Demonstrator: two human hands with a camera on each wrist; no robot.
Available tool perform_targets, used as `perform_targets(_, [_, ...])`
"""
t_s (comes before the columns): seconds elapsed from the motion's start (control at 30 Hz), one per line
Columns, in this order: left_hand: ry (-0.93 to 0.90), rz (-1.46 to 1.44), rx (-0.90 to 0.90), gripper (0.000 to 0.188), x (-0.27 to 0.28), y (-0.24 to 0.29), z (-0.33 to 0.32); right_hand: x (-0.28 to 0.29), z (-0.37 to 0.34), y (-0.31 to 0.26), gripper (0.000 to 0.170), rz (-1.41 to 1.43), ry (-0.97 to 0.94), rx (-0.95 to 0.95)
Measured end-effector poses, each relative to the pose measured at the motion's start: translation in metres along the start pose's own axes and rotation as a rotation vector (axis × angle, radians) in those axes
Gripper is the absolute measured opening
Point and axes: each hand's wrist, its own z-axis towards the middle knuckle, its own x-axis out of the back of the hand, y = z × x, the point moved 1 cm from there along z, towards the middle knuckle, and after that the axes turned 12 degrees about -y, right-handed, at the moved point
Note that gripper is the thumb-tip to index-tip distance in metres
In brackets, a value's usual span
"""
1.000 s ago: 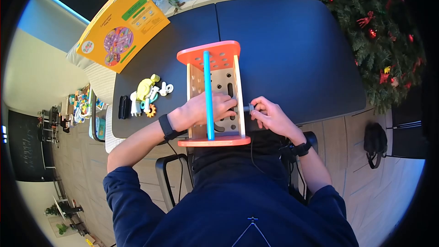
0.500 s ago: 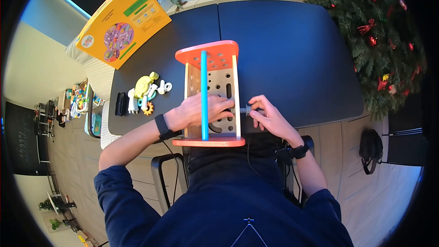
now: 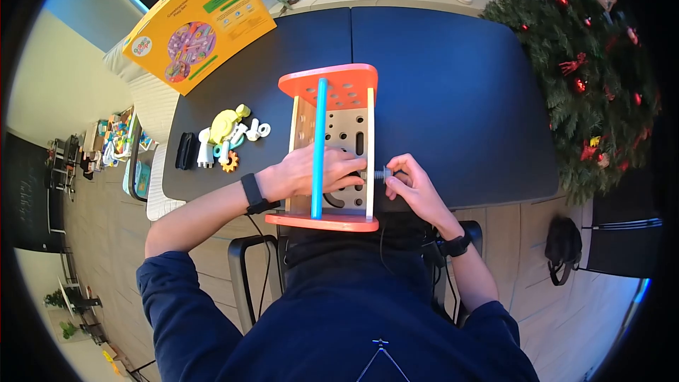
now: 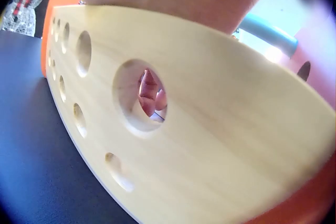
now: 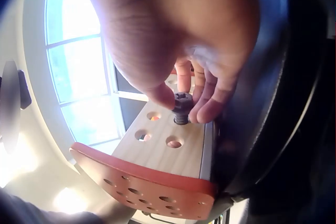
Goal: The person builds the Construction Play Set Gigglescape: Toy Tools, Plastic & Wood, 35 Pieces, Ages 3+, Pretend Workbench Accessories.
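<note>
A wooden toy frame with orange end boards (image 3: 322, 222) and a blue rod (image 3: 320, 148) stands on the dark table. My right hand (image 3: 416, 185) pinches the head of a grey screw (image 5: 182, 101), whose threaded shank sits in a hole of the right side panel (image 5: 184, 153). My left hand (image 3: 318, 170) reaches under the blue rod into the frame, its fingers at the inner face of that panel near the screw. What the left fingertips hold is hidden. In the left wrist view, fingers show through a hole of the other side panel (image 4: 210, 103).
On the table's left lie yellow, white, teal and orange toy parts (image 3: 225, 127) and a black case (image 3: 186, 151). A yellow box (image 3: 205, 25) stands at the back left. A decorated tree (image 3: 566, 64) is on the right, and a shelf runs behind the table (image 3: 453, 85).
The head view has shifted slightly. Both hands stay at the same panel, and the screw remains between the right fingers, with no clear change in its depth.
</note>
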Motion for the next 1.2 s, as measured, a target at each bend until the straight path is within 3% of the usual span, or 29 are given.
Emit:
perform_targets(0.1, [0.044,0.017,-0.027,0.036,-0.004,-0.004,-0.001,0.017,0.0,0.0,0.018,-0.116,-0.165,-0.326])
perform_targets(0.2, [0.057,0.032,-0.038,0.034,-0.006,-0.007,-0.001,0.013,-0.001,-0.014,0.018,-0.257,-0.146,-0.485])
perform_targets(0.3, [0.046,0.028,-0.037,0.035,-0.005,-0.007,0.0,-0.016,-0.005,-0.018,0.021,-0.179,0.129,-0.04])
perform_targets(0.4, [0.034,0.033,-0.047,0.038,-0.007,-0.009,0.0,-0.011,-0.006,-0.013,0.023,-0.145,0.036,-0.099])
perform_targets(0.57, [0.048,0.04,-0.053,0.038,-0.01,-0.011,-0.001,0.009,-0.001,-0.001,0.019,-0.213,-0.101,-0.428])
perform_targets(0.63, [0.066,0.037,-0.056,0.038,-0.01,-0.013,-0.002,0.005,-0.001,-0.004,0.02,-0.205,-0.039,-0.344])
perform_targets(0.7, [0.077,0.026,-0.063,0.038,-0.008,-0.012,-0.004,-0.019,-0.007,-0.014,0.019,-0.082,0.136,-0.063])
perform_targets(0.73, [0.061,0.02,-0.059,0.037,-0.006,-0.011,-0.004,-0.02,-0.007,-0.012,0.02,0.034,0.1,-0.018])
perform_targets(0.87, [0.083,0.008,-0.065,0.035,-0.009,-0.012,-0.004,-0.013,-0.006,-0.001,0.017,-0.009,0.019,-0.124])
perform_targets(0.93, [0.079,-0.009,-0.069,0.035,-0.008,-0.011,-0.004,-0.004,0.001,0.006,0.018,-0.16,-0.016,-0.319])
perform_targets(1.03, [0.049,-0.019,-0.069,0.036,-0.007,-0.012,-0.002,-0.003,0.001,-0.003,0.019,-0.459,-0.003,-0.449])
perform_targets(1.1, [0.051,-0.004,-0.054,0.036,-0.004,-0.01,-0.004,-0.017,0.0,-0.01,0.019,-0.447,0.092,-0.29])
perform_targets(1.17, [0.063,-0.01,-0.054,0.036,-0.005,-0.009,-0.005,-0.037,-0.004,-0.01,0.019,-0.193,0.247,0.048])
perform_targets(1.2, [0.073,-0.019,-0.062,0.036,-0.007,-0.011,-0.005,-0.037,-0.004,-0.01,0.017,-0.067,0.2,0.031])
